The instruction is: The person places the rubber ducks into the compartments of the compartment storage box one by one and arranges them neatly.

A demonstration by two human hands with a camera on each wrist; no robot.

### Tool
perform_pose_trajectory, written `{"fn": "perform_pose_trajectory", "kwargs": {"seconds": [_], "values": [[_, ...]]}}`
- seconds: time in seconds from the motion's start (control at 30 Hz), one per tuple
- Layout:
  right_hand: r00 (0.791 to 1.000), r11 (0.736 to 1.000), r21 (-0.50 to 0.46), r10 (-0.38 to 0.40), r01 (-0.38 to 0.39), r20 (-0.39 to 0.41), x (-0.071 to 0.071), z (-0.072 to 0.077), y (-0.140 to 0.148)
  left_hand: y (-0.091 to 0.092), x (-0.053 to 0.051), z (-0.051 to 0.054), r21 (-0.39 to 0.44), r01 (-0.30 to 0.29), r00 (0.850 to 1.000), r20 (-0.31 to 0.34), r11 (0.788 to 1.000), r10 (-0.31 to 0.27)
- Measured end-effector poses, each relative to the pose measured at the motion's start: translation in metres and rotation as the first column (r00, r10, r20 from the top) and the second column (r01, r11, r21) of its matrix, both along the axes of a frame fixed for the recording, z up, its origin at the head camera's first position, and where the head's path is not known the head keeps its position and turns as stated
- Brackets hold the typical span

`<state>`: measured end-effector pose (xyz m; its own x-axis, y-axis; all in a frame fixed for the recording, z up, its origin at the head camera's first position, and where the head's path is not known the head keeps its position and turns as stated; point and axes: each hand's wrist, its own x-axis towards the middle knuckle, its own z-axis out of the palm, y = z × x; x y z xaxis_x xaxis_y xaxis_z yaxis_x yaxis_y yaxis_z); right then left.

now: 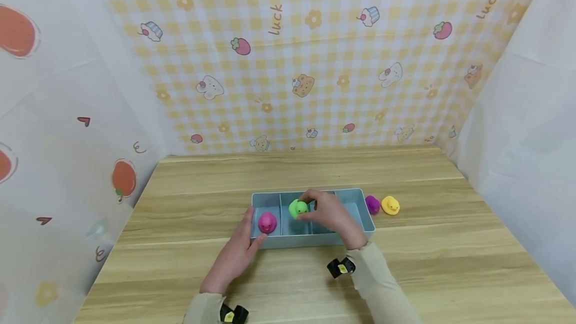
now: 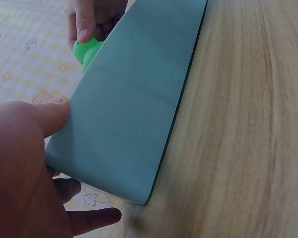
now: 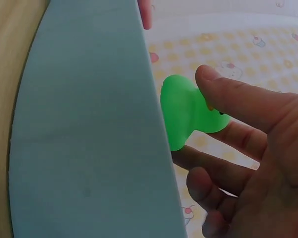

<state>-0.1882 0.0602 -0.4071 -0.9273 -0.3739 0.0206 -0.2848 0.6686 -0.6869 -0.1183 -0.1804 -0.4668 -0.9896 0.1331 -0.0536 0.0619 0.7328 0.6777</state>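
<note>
Four compartments sit in a row along the blue-grey tray [image 1: 292, 242], whose long axis runs left to right across the wooden table [image 1: 171, 244] in front of the person. The right hand [image 1: 330, 211] pinches a green toy duck [image 1: 297, 209] between thumb and fingers, with the second compartment [image 1: 294, 226] from the left beneath it. The relation that counts is how the duck lines up with that slot: it sits to the left of the right hand, bill turned toward the hand, and the right is the nearer of the two. In the right wrist view the tray's near side hides what lies below the rim, so whether the duck touches the compartment floor cannot be told. The left hand [image 1: 238, 249] grips the tray's near left corner, its thumb on the near side and its fingers round the end. Just beyond that thumb, a magenta toy duck [image 1: 267, 222] rests in the leftmost compartment [image 1: 266, 201]. Outside the tray's right end, a purple toy duck [image 1: 372, 205] lies close against it, with a yellow toy duck [image 1: 390, 205] farther right.
</note>
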Motion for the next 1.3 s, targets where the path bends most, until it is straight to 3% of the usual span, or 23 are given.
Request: {"fn": "perform_pose_trajectory", "kwargs": {"seconds": [0.4,0.73,1.3], "values": [[0.999,0.991,0.13,-0.029,0.033,-0.037,0.001,-0.012,-0.017,0.0,0.0,-0.001,0.007,-0.009,1.0,0.019,1.0,0.009],[0.995,0.967,0.251,-0.023,0.046,-0.094,0.0,-0.022,-0.027,0.001,0.001,0.001,0.023,0.0,1.0,0.014,1.0,0.0],[0.989,0.899,0.434,0.002,0.064,-0.15,0.004,-0.029,-0.037,0.0,0.001,0.002,0.032,-0.005,1.0,0.029,0.999,0.004]]}}
